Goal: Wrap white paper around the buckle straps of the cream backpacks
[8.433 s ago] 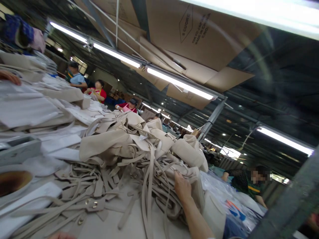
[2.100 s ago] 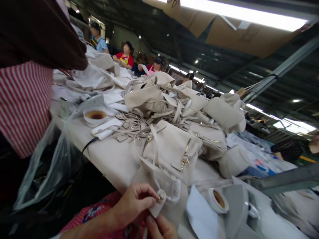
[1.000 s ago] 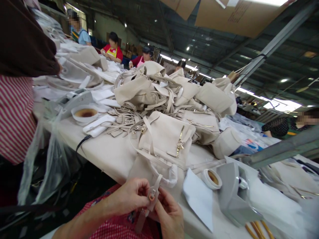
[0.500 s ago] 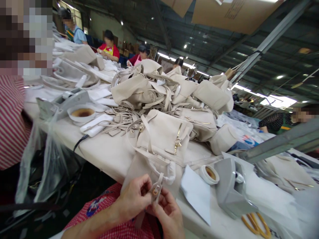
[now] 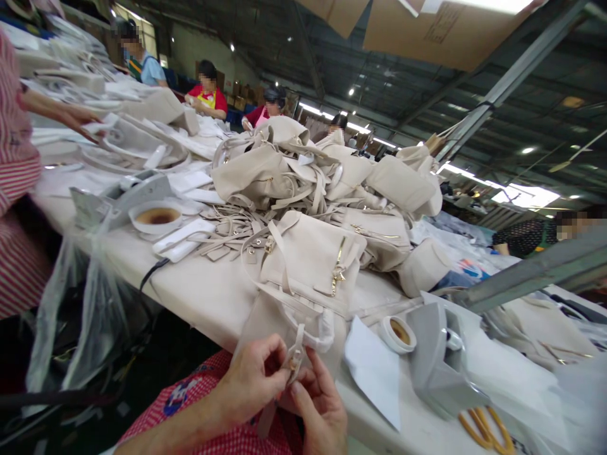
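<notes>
At the table's front edge, my left hand (image 5: pixel 260 374) pinches a beige strap (image 5: pixel 298 344) beside its small gold buckle (image 5: pixel 293 364). Close by on the right, my right hand (image 5: pixel 318 399) has its thumb and fingers closed on the same strap, just below the buckle. The strap joins a beige bag (image 5: pixel 308 253) that lies on the table in front of me, with a gold zipper and a white-wrapped handle (image 5: pixel 325 332). My fingers hide part of the strap's lower end.
Beige bags (image 5: pixel 256 170) are heaped behind. Loose straps (image 5: pixel 232 230) and a glue dish (image 5: pixel 159 216) lie left. A white sheet (image 5: pixel 374 366), a small round dish (image 5: pixel 398 333), a grey tape dispenser (image 5: pixel 439 354) and yellow-handled scissors (image 5: pixel 486 430) are right. A co-worker's hand (image 5: pixel 78 120) reaches in at far left.
My fingers have shifted slightly on the strap, and the buckle has turned and tilted between them. At far left the co-worker has moved, an arm now reaching over the bags.
</notes>
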Tool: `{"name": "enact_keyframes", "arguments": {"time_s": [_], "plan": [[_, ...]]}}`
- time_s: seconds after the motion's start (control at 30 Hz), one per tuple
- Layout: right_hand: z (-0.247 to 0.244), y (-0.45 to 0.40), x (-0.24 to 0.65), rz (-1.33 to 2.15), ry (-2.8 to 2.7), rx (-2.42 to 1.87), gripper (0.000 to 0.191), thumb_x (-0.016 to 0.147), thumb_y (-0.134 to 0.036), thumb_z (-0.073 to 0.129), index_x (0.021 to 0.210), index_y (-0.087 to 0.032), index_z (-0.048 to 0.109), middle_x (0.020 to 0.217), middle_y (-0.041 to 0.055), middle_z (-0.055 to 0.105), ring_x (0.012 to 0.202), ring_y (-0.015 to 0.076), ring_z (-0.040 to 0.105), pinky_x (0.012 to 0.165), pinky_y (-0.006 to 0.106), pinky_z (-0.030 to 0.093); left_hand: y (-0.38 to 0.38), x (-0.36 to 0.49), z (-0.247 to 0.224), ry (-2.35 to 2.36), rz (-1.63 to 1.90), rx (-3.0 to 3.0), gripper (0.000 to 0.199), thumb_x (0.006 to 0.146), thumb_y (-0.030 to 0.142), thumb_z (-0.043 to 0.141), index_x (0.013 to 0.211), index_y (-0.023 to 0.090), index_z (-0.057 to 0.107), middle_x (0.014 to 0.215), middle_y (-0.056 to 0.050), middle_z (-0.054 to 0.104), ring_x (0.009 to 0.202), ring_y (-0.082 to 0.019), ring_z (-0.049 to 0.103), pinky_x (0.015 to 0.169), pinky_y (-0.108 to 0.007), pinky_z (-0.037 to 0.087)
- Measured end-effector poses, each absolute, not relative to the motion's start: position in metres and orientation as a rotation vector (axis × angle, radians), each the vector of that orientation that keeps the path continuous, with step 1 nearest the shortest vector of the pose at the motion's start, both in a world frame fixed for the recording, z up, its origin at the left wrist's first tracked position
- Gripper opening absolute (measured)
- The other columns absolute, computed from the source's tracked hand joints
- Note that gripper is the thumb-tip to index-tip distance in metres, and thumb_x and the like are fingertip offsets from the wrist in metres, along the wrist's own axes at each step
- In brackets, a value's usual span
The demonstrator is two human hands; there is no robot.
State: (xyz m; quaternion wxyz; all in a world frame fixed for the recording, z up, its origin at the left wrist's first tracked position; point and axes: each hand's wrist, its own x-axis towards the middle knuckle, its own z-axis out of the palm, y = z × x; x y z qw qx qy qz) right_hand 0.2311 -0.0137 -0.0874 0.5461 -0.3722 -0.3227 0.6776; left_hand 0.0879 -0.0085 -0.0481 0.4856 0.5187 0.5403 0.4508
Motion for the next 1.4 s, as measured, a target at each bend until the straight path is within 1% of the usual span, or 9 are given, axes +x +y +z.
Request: {"name": "enact_keyframes", "arguments": {"time_s": [0.2,0.37,0.5,0.7,0.8,0.9,1.07,1.2,1.4], "plan": [[-0.085,-0.009,0.233,1.588,-0.826,-0.934,0.060,0.069,-0.025,0.086,0.125,-0.024,0.063,0.105,0.0080,0.075,0.091,0.0221,0.072,0.074,0.032,0.062,-0.009,0.087,-0.048,0.986,1.029,0.916,0.020,0.070,0.030,0.064,0.078,0.019,0.049,0.064,0.006,0.057,0.053,-0.009,0.054,0.051,-0.020,0.043],[-0.084,-0.010,0.234,1.551,-0.932,-0.934,0.054,0.074,-0.024,0.082,0.124,-0.024,0.063,0.100,0.0062,0.075,0.089,0.0202,0.072,0.078,0.031,0.060,-0.014,0.082,-0.047,0.852,0.836,0.815,0.040,0.063,0.020,0.064,0.100,0.019,0.050,0.066,0.003,0.066,0.040,-0.008,0.054,0.038,-0.015,0.032],[-0.091,-0.009,0.239,1.517,-1.044,-0.962,0.054,0.078,-0.025,0.077,0.129,-0.023,0.059,0.105,0.0079,0.074,0.097,0.0223,0.071,0.086,0.035,0.058,-0.015,0.078,-0.052,0.813,0.864,0.704,0.042,0.058,0.016,0.069,0.095,0.019,0.050,0.059,0.006,0.063,0.039,-0.009,0.056,0.036,-0.014,0.033],[-0.099,-0.012,0.237,1.341,-1.165,-1.060,0.049,0.079,-0.028,0.075,0.125,-0.021,0.061,0.092,0.0039,0.073,0.084,0.0175,0.070,0.077,0.027,0.058,-0.012,0.069,-0.047,0.855,0.957,0.638,0.037,0.063,0.026,0.072,0.088,0.020,0.046,0.060,0.002,0.066,0.042,-0.010,0.056,0.040,-0.017,0.041],[-0.101,-0.014,0.230,1.277,-1.132,-1.078,0.048,0.079,-0.034,0.074,0.124,-0.021,0.060,0.099,0.0063,0.075,0.089,0.0186,0.071,0.080,0.026,0.058,-0.016,0.070,-0.042,0.971,1.051,0.889,0.025,0.072,0.028,0.066,0.085,0.021,0.047,0.063,0.004,0.062,0.050,-0.011,0.058,0.048,-0.021,0.045],[-0.102,-0.014,0.229,1.256,-1.087,-1.077,0.049,0.078,-0.039,0.076,0.121,-0.021,0.061,0.102,0.0089,0.076,0.094,0.0206,0.072,0.083,0.028,0.058,-0.022,0.070,-0.043,1.217,1.186,1.460,0.003,0.081,0.019,0.057,0.081,0.019,0.054,0.072,0.001,0.061,0.067,-0.013,0.059,0.062,-0.024,0.047],[-0.104,-0.012,0.232,1.367,-1.083,-1.045,0.044,0.076,-0.040,0.079,0.113,-0.023,0.062,0.102,0.0089,0.076,0.094,0.0219,0.072,0.082,0.031,0.059,-0.025,0.068,-0.052,1.311,1.129,2.458,0.021,0.096,0.018,0.046,0.094,0.016,0.067,0.076,-0.006,0.068,0.068,-0.017,0.060,0.062,-0.026,0.045],[-0.105,-0.016,0.224,1.233,-1.045,-1.099,0.048,0.077,-0.046,0.078,0.114,-0.022,0.059,0.089,0.0048,0.074,0.082,0.0184,0.071,0.074,0.026,0.058,-0.022,0.066,-0.054,1.407,1.090,2.652,0.026,0.099,0.020,0.046,0.112,0.014,0.068,0.076,-0.007,0.071,0.068,-0.017,0.063,0.060,-0.027,0.045],[-0.099,-0.017,0.218,1.151,-1.122,-1.161,0.049,0.078,-0.049,0.074,0.114,-0.021,0.060,0.093,0.0081,0.076,0.082,0.0194,0.072,0.072,0.026,0.058,-0.007,0.069,-0.051,1.306,1.073,2.698,0.027,0.098,0.017,0.041,0.096,0.013,0.068,0.078,-0.009,0.068,0.069,-0.021,0.059,0.063,-0.032,0.046]]}}
